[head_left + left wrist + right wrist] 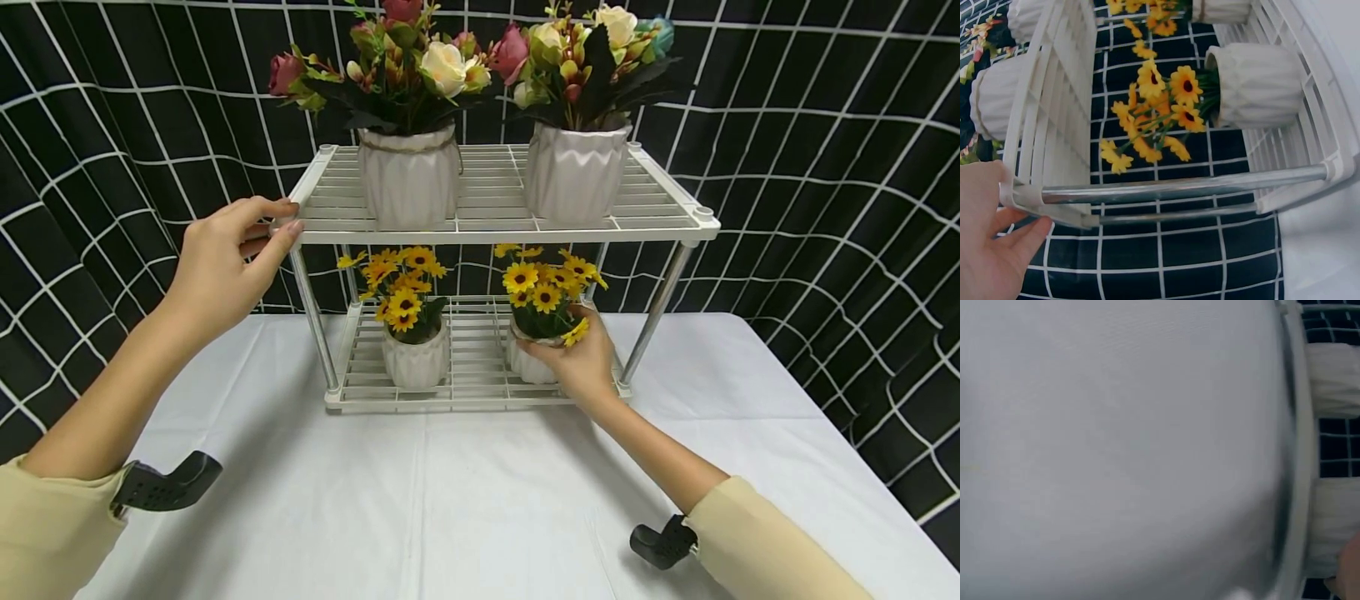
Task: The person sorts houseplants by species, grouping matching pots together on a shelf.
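Note:
A white two-tier wire shelf rack (pixel 480 236) with metal posts stands on the table. My left hand (pixel 225 254) grips the front left corner of its upper tier between thumb and fingers; the left wrist view shows that corner close up. On the lower tier, my right hand (pixel 588 358) holds the right small white flowerpot (pixel 528 362) with yellow artificial flowers (pixel 543 287), fingers and thumb around its side and rim. To its left sits a matching small flowerpot (pixel 417 358). In the right wrist view only a bit of the hand (pixel 1350 569) shows at the edge.
Two larger white pots stand on the upper tier: a left pot (pixel 411 179) and a right pot (pixel 576 175), both with artificial roses. A white cloth (pixel 480 500) covers the table. Black fabric with a white grid (pixel 787 167) hangs behind and at the sides.

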Motion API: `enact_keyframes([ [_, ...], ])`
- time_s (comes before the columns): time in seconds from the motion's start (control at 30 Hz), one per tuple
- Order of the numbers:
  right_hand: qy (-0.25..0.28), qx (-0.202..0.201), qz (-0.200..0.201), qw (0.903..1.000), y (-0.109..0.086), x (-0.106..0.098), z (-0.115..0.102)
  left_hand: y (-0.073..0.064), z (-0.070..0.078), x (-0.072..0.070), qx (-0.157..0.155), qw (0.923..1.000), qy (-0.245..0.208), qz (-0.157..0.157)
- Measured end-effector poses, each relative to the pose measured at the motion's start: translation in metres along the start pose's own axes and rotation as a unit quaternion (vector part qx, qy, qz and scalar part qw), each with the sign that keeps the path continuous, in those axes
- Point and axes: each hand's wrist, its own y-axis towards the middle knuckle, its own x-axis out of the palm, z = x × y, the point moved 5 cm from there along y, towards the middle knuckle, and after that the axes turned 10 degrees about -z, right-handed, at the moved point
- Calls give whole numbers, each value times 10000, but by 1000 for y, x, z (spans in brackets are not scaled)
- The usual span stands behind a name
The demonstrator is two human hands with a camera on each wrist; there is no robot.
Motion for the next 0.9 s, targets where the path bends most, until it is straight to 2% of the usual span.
enact_keyframes([
  [0.23,87,-286,82,9995,0,0,6,1,1,0,55,10000,-12,29],
  [0.47,10,190,-108,9998,-7,-2,10,1,1,0,112,9999,-6,115],
  [0.7,518,498,-240,9971,-19,-7,8,-1,-1,2,106,9998,-23,187],
  [0.9,642,557,-464,9953,-35,-15,3,-12,-5,5,454,9978,172,444],
])
